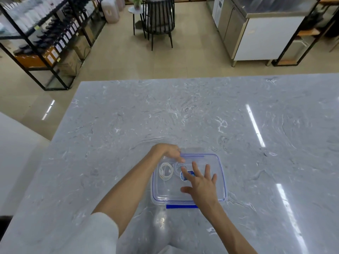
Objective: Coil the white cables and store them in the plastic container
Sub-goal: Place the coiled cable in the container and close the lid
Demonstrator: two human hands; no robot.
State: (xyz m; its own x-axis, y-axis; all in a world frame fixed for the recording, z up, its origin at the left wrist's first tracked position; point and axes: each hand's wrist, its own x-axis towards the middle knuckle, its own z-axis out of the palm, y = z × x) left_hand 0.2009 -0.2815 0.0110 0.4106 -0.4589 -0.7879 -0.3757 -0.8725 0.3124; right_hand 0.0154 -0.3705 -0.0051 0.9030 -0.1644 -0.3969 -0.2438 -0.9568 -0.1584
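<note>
Centrally, near the front edge of the grey marble-patterned countertop, a clear rectangular plastic container with blue trim and a blue latch tab is sitting. Its transparent lid looks to be on. Inside, at its left end, a coiled white cable is lying. The right hand is spreading open-fingered over the top; the left hand is resting loosely curled on the far-left corner, gripping nothing.

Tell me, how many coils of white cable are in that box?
2. One coil lies at the box's left end; a fainter one sits beside it, partly under the right hand. More may be hidden.
</note>
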